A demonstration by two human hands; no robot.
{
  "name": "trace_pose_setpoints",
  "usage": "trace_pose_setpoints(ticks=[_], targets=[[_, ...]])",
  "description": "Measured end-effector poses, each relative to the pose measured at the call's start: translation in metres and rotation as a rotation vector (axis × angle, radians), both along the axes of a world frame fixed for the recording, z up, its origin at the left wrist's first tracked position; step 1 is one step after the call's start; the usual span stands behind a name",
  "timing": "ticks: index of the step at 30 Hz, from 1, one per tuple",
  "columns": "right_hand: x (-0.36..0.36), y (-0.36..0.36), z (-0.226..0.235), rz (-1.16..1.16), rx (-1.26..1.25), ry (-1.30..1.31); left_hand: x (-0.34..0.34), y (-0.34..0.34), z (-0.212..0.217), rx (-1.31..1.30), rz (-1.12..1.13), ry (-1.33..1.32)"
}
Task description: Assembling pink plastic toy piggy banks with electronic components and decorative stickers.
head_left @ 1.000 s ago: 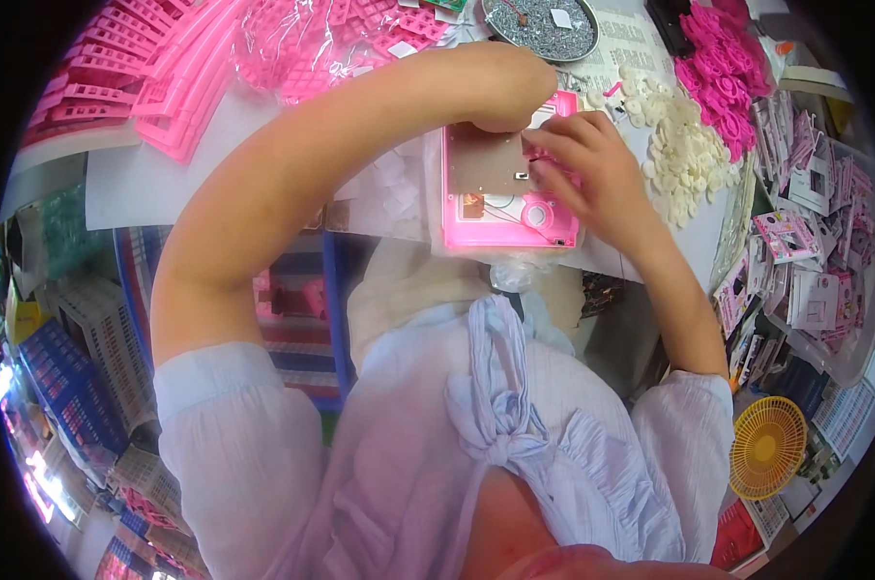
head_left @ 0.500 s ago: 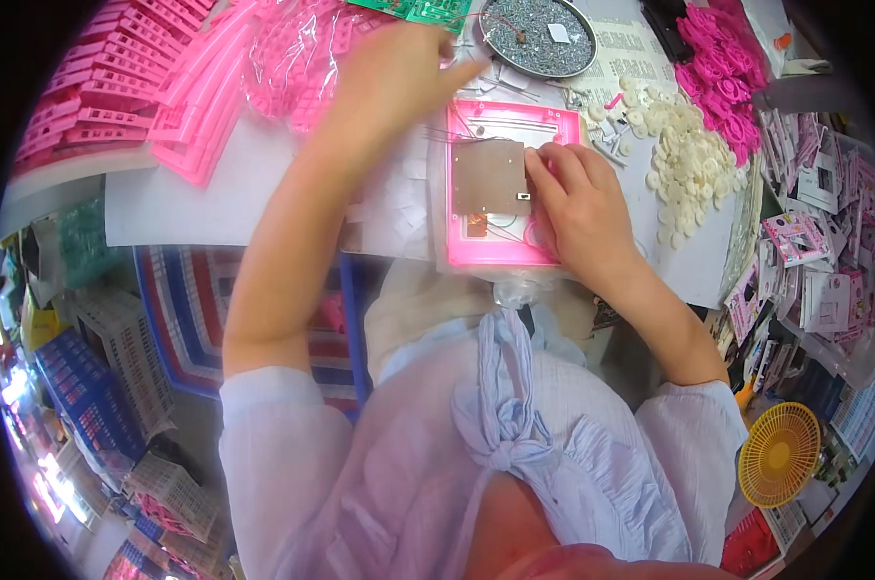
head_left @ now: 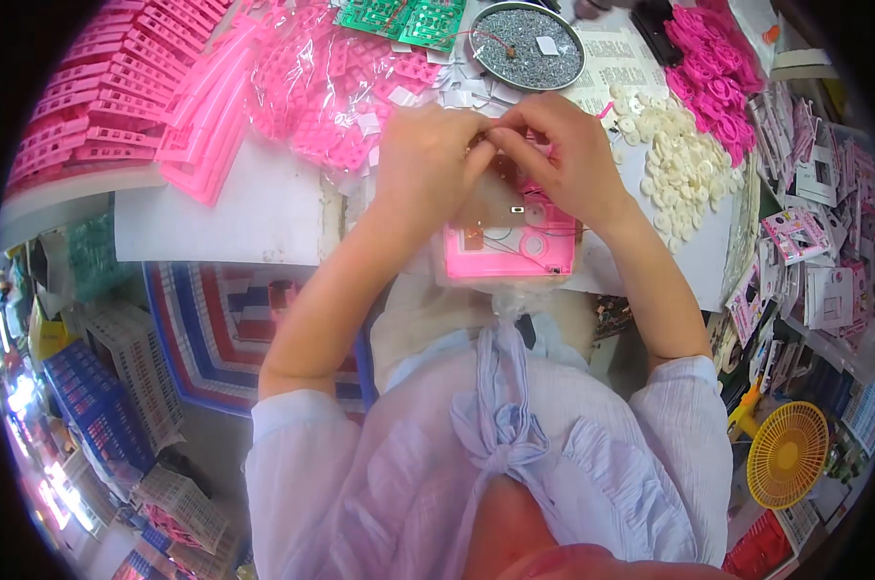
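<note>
A pink plastic case (head_left: 486, 266) with thin wires inside lies at the table's front edge, on clear plastic film. Over its middle is a flat tan board (head_left: 494, 215) bearing a small metal-framed switch (head_left: 517, 210); much of the board is hidden by my hands. My left hand (head_left: 430, 159) and my right hand (head_left: 571, 159) meet above the far part of the case, thumbs and fingertips pinched together. Whatever sits between their fingertips is too small and covered to make out.
Beyond my hands lie green circuit boards (head_left: 404, 21) and a round dish of small metal screws (head_left: 529, 70). Bagged pink parts (head_left: 312, 97) and stacked pink frames (head_left: 118, 106) are at left. White discs (head_left: 689, 179) and magenta parts (head_left: 713, 68) lie at right.
My left hand has come back from near the green boards to the far part of the case. My right hand has moved from the tan board's right edge up beside it.
</note>
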State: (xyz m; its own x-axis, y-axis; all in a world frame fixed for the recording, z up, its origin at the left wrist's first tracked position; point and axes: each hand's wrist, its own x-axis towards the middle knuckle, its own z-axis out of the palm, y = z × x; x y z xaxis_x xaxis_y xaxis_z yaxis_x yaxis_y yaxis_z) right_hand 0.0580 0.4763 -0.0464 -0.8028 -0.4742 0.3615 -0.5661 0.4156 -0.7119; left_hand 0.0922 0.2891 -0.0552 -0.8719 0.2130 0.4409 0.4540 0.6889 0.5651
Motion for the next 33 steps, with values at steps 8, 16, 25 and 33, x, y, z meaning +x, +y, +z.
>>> trace_pose_setpoints(ticks=[8, 16, 25, 33], targets=[[0.011, 0.012, -0.006, -0.039, 0.034, 0.226, 0.006, -0.005, 0.000, 0.197, -0.036, -0.236], [-0.036, 0.028, 0.006, 0.049, -0.117, -0.144, 0.005, -0.011, -0.014, 0.027, -0.223, 0.208], [-0.248, 0.011, -0.052, -0.434, 0.399, 0.455, 0.011, -0.005, -0.016, 0.084, -0.124, 0.128], [-0.099, 0.063, 0.081, 0.168, 0.388, 0.130, 0.021, -0.023, -0.024, 0.097, -0.039, 0.119]])
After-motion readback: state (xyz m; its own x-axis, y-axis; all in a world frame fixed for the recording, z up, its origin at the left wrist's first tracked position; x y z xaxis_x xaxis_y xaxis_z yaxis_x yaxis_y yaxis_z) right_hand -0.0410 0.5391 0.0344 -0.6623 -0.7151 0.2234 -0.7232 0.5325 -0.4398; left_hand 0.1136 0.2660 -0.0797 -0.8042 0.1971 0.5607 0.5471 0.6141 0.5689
